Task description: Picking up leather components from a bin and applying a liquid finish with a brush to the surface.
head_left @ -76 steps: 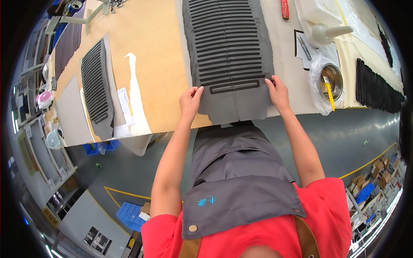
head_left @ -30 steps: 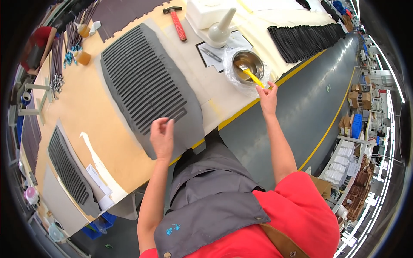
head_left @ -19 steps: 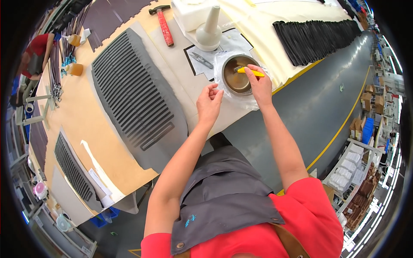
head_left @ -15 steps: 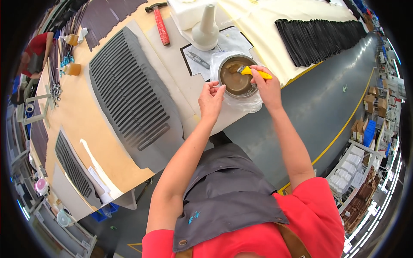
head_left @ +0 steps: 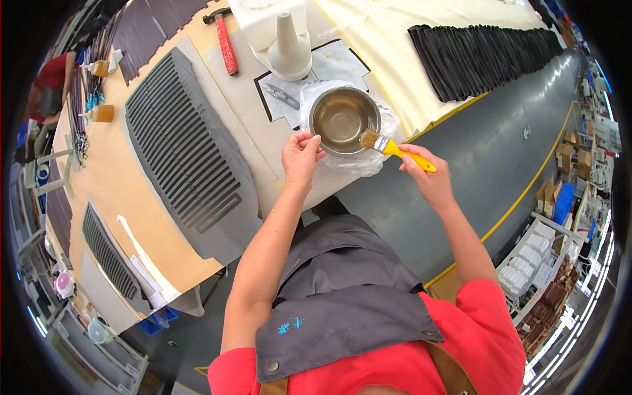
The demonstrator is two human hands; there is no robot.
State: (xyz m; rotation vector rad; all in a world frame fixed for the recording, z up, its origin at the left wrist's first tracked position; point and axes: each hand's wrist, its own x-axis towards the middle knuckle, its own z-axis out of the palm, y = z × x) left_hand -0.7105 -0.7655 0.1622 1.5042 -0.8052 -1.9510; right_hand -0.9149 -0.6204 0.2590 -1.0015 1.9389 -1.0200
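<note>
My right hand is closed round the yellow handle of a paintbrush. Its damp bristles meet the right lower rim of a round metal bowl. A thin brownish liquid appears to cover the bowl's shiny bottom. At the bowl's lower left edge, my left hand pinches the rim between thumb and fingers. Crumpled clear plastic lies under and around the bowl. Just left of it, small metal thread snips rest on a white sheet with a black border.
Beyond the bowl are a grey cone-shaped object, a white container and a red-handled hammer. Dark slatted strips lie left; black pleated material lies far right. Two amber bottles stand far left. The table edge drops to a grey floor.
The brush has come out from over the bowl's middle to its right rim, my right hand shifting right and nearer. The thick brown swirl seen before now looks thin and clear.
</note>
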